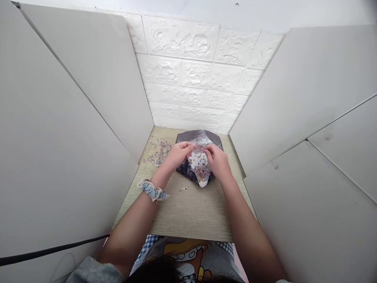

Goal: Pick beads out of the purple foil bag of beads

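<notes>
My left hand is closed in a pinch above a spread-open bag, dark outside and silvery inside. Facing it, my right hand also pinches with thumb and forefinger; what each holds is too small to make out. Many small pink, clear and coloured beads lie on the bag's shiny lining, below and between my fingertips. To the left of the bag, several strings of beads rest in a loose heap on the table. A frilled blue scrunchie circles my left wrist.
The narrow wooden table is hemmed in by a grey panel on the left, another panel on the right and a white brick-patterned wall behind. One tiny shiny piece lies in front of the bag.
</notes>
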`<state>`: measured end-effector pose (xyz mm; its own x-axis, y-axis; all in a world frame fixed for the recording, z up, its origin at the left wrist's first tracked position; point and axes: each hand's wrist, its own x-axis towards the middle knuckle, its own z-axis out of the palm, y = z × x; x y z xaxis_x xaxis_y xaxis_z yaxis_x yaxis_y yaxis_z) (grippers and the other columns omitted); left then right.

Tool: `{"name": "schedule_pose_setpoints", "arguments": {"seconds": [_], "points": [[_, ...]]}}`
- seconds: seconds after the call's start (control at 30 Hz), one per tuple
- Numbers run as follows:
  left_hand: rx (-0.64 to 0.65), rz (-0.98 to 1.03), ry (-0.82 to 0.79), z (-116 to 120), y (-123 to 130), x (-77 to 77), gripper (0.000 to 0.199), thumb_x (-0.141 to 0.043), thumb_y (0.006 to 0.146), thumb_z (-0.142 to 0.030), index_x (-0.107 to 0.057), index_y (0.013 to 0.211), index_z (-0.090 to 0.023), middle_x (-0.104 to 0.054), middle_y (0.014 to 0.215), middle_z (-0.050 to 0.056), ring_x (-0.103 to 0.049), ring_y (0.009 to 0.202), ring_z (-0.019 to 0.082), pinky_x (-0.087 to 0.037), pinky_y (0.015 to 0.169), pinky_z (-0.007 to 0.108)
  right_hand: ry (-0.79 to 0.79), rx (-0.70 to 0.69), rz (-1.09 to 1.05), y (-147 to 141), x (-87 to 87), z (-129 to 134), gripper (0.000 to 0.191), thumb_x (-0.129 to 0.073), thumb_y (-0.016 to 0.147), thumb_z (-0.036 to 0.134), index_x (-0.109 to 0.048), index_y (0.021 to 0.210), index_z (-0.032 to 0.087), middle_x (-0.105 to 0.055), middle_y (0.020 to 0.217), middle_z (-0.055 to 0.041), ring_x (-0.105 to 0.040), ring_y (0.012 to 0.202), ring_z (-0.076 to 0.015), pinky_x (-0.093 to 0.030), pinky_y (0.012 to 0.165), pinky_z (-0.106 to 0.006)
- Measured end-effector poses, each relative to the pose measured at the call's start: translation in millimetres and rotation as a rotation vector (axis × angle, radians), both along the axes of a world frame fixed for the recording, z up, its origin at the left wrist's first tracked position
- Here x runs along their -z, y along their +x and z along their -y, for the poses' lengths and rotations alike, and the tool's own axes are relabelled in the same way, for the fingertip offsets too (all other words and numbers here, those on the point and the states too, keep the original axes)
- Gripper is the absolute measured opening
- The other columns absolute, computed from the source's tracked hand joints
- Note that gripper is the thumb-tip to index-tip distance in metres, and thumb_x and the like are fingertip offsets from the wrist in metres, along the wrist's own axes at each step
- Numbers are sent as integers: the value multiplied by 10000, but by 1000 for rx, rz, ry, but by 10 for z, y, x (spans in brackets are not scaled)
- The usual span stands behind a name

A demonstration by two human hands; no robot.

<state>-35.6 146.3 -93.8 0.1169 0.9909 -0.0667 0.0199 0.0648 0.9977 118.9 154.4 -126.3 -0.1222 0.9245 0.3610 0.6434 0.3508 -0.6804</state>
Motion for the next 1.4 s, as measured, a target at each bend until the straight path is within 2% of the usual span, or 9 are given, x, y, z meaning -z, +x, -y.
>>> {"name": "schedule_pose_setpoints", "arguments": {"seconds": [0.1,0.2,0.4,0.57,0.63,0.8,1.13,1.27,1.4], "points": [[-173,113,99,-49,-79,4,204,-521,725,-340,-531,731,-136,-431,499,-39,-359,447,44,-283,448,171,92,53,256,34,41,-18,237,-337,805,132,-532,938,157,-575,921,-89,-484,907,-203,-331,859,-361],[-285,200,164,-87,-139,2,195,-519,735,-336,-512,732,-141,-455,518,-35,-384,468,46,-311,471,165,56,6,313,42,22,2,254,-373,786,120,-519,992,153,-560,989,-95,-481,943,-198,-341,854,-336],[-314,196,198,-83,-149,-9,202,-513,746,-343,-513,753,-141,-349,473,-60,-287,420,38,-214,409,169,-364,-264,432,40,-130,181,66,-537,691,223,-593,700,189,-607,745,-15,-525,688,-131,-355,597,-228],[-297,178,148,-53,-109,-25,202,-518,741,-333,-533,748,-131,-298,480,-64,-247,421,34,-200,411,172,-504,-371,509,-47,-97,243,95,-513,625,125,-584,622,188,-588,623,14,-501,599,-108,-315,538,-208],[-282,170,147,-57,-94,-17,191,-517,738,-322,-539,746,-132,-303,485,-61,-253,425,35,-200,411,173,-465,-385,498,-115,-40,204,163,-453,661,97,-592,667,183,-590,655,0,-502,607,-107,-320,547,-208],[-232,147,154,-84,-72,38,202,-520,729,-331,-550,753,-133,-305,494,-59,-265,435,38,-207,415,172,-163,-83,529,-218,124,53,275,-373,789,126,-544,1001,158,-545,979,-99,-489,908,-178,-357,752,-265],[-171,184,113,-64,-37,8,265,-420,796,-346,-405,614,-154,-291,446,-63,-233,396,34,-183,400,170,-164,94,539,-270,259,-40,320,-394,820,237,-475,1113,138,-424,1212,-164,-371,1114,-293,-250,927,-492],[-144,160,96,-51,-5,-9,271,-420,799,-334,-390,600,-153,-301,445,-59,-256,398,36,-196,402,169,-161,-106,493,-358,244,-55,363,-292,867,278,-402,1207,216,-313,1339,-111,-260,1217,-294,-145,943,-585],[-125,125,100,-50,2,-7,277,-416,804,-322,-384,590,-148,-297,454,-57,-263,408,34,-201,408,170,-84,-337,524,-374,154,2,294,-292,829,138,-536,988,183,-522,1083,-82,-455,1016,-191,-288,928,-416]]}}
